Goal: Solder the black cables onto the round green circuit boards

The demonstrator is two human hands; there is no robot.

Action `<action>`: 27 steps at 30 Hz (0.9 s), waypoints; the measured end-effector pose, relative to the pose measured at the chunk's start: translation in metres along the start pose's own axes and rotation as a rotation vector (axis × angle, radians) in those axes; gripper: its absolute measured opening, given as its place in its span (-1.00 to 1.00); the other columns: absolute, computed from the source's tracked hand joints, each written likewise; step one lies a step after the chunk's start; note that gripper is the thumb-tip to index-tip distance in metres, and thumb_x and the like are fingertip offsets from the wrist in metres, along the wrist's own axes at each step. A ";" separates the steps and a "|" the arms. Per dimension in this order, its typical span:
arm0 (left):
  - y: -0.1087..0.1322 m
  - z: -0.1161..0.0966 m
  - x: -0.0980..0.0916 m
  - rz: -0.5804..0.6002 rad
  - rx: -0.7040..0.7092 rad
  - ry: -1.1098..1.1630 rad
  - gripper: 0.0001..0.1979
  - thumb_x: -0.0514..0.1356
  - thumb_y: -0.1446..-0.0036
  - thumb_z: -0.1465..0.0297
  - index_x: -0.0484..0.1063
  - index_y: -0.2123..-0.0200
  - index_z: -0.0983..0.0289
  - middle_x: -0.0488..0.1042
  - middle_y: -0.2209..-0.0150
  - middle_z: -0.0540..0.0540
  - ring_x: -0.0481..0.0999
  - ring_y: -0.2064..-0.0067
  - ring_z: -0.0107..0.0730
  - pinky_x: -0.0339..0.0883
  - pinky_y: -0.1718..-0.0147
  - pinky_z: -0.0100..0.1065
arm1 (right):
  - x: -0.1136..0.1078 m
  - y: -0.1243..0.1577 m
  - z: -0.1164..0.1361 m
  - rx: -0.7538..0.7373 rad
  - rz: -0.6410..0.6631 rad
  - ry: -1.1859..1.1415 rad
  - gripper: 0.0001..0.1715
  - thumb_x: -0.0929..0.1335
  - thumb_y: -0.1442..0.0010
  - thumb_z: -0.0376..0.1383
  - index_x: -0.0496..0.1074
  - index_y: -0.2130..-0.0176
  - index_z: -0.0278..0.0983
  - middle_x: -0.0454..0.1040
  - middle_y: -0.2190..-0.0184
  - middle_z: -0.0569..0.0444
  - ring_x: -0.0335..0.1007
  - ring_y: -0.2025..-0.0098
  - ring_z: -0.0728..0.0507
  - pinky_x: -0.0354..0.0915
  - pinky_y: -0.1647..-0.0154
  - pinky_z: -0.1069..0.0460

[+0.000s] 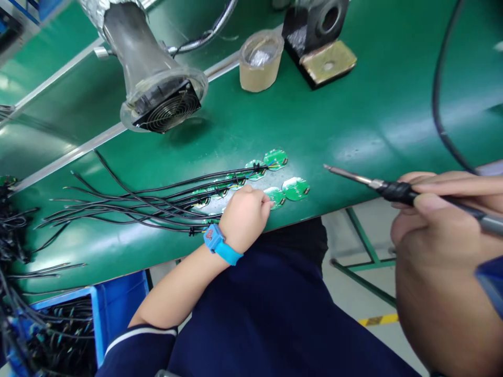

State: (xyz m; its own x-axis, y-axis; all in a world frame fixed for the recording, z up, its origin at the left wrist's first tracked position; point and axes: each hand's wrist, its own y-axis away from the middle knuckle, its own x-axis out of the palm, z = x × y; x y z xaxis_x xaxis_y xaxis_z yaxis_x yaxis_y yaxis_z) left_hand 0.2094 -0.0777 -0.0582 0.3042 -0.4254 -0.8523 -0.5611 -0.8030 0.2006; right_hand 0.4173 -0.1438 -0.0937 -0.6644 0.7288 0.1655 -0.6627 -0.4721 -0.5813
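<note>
My right hand (436, 220) is wrapped round a soldering iron (396, 191), its bare tip pointing left above the bench. Over the rows of boards, my left hand (245, 212) is closed, knuckles up, with a blue strap on the wrist. Its fingertips are at the edge of a round green circuit board (275, 197); whatever they pinch is hidden. Another round board (296, 188) lies just right of it. Black cables (157, 201) run leftward from several boards, with thin coloured wires at a board (276, 158) in the back row.
A fume extractor nozzle (165, 99) hangs over the green bench (353, 131). Behind the boards stand a tape roll (259, 65) and an iron holder (320, 42). The iron's cord (438, 99) loops at right. A blue bin (118, 298) of cables is below left.
</note>
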 end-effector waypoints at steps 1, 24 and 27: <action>0.003 0.002 -0.001 -0.027 0.032 0.009 -0.90 0.21 -0.12 0.45 0.47 0.43 0.34 0.43 0.43 0.09 0.44 0.32 -0.31 0.36 0.27 -0.30 | 0.000 -0.009 -0.004 0.006 -0.054 -0.002 -0.89 0.43 0.23 -0.28 0.47 0.55 -0.26 0.39 0.62 0.10 0.30 0.61 -0.07 0.19 0.61 0.00; 0.020 0.009 0.007 -0.274 0.097 -0.191 -0.82 0.11 -0.19 0.32 0.47 0.34 0.25 0.43 0.33 0.09 0.40 0.25 -0.24 0.29 0.28 -0.26 | 0.012 -0.006 0.008 0.276 0.807 -0.031 -0.93 0.37 -0.04 -0.41 0.43 0.40 -0.24 0.37 0.51 0.09 0.32 0.45 -0.06 0.25 0.40 0.00; 0.016 0.007 0.006 -0.239 0.064 -0.208 -0.82 0.12 -0.18 0.34 0.46 0.42 0.26 0.42 0.37 0.08 0.40 0.27 -0.27 0.27 0.30 -0.29 | 0.015 -0.006 0.010 0.266 0.841 -0.006 -0.94 0.37 -0.05 -0.40 0.42 0.41 -0.24 0.36 0.54 0.11 0.31 0.48 -0.06 0.24 0.43 0.01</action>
State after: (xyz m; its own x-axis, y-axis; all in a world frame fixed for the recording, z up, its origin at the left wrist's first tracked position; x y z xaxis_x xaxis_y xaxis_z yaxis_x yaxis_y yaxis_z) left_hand 0.1965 -0.0901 -0.0636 0.2732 -0.1288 -0.9533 -0.5423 -0.8391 -0.0420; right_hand 0.4079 -0.1350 -0.0804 -0.9696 0.0857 -0.2294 -0.0112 -0.9513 -0.3079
